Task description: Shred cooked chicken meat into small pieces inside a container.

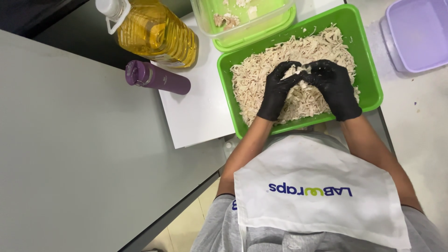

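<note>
Both hands wear thin, matte black gloves and work over a shallow rectangular green plastic tray (pixel 369 70). The tray is filled with pale, fibrous shredded meat (pixel 261 77), stringy and loosely heaped. The left hand (pixel 276 89) and the right hand (pixel 335 86) meet at the tray's middle, fingertips pinched narrowly on a small pale piece of the meat (pixel 301 71) held between them, just above the heap. How firmly each grip bears on the piece is hard to judge, since the fingers overlap.

The tray sits at the near edge of the grey tabletop (pixel 70 140), partly on a flat white board (pixel 196 112). Behind it stands a clear tub with a green lid beneath (pixel 247 23), holding a few meat scraps. To its left lie a ribbed clear plastic bottle of yellow oil (pixel 156 32) and a smooth purple cylindrical flask (pixel 156 77) on its side. A translucent lilac container (pixel 417 32) stands to the right. A white cloth bib (pixel 317 196) covers the person's chest.
</note>
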